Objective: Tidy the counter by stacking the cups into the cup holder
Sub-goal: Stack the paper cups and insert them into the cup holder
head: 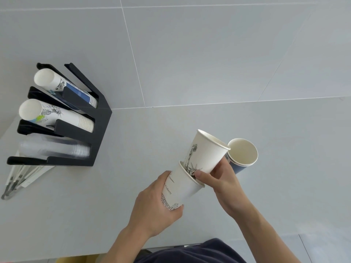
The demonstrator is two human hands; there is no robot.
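Cups are sitting in two places: some are already lying in the black cup holder (98, 118) at the left of the frame, and others are in our hands at the lower centre. We are holding a white cup (182, 188) with printed drawings in our left hand (157, 207), whose grip is wrapping around its lower body, fingers curling under the base. We are slotting a second white cup (207, 150) into the first one's mouth; it is tilting up and to the right, only partly nested. Our right hand (222, 179) is pinching that upper cup near its lower end, thumb lying across the drawing and the other fingers curling behind.

Just right of the upper cup, a blue cup (241, 158) with a white inside is standing on the grey bench (190, 73), its rim touching or nearly touching the upper cup's rim; we cannot tell which.

In the holder, the top slot is carrying a row of blue-and-white cups (62, 85), the middle slot a row of white printed cups (57, 116), and the bottom slot a stack of clear plastic cups (57, 149). All three rows are lying on their sides with the open mouths pointing to the left. Below the holder, at the lower left, some wrapped straws (20, 179) are lying fanned out.
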